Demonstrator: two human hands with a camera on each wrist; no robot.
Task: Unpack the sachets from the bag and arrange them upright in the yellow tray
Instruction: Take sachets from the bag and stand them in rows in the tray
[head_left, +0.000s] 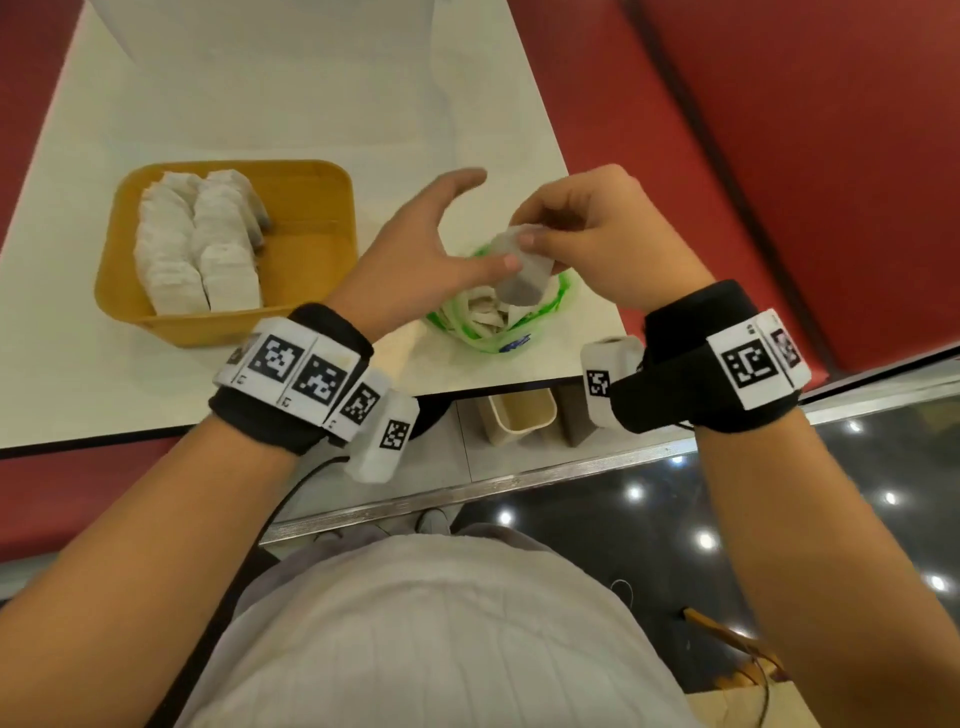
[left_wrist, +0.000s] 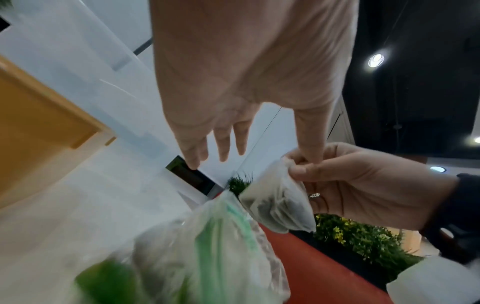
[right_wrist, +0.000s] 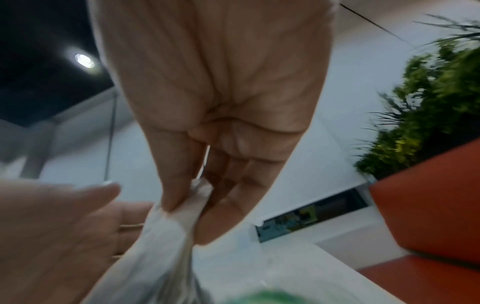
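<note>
Two rows of white sachets (head_left: 195, 244) already stood up in the left half of the yellow tray (head_left: 311, 218), which sat on the white surface (head_left: 291, 93). The right half of the tray was bare. Just beside the tray, near the front edge, stood the green and clear bag (head_left: 498, 322) with its mouth open and more sachets inside.

The right hand (head_left: 597, 234) was held over the bag. Its thumb and fingers pinched the top edge of a sachet (head_left: 522, 270) — maybe more than one, since the left wrist view seemed to show a few layers. The sachet hung down loose, with a dark fill showing low inside it.

The left hand (head_left: 431, 244) was spread wide, fingers straight, holding nothing. Its thumb tip touched the sachet near the pinch.

The sachet looked very light, soft and floppy, like thin paper — easy to tear or squash. The flat top seam looked like the best place to hold it, with a soft pinch. To stand it up, it would likely need to lean on the ones already in the tray.
</note>
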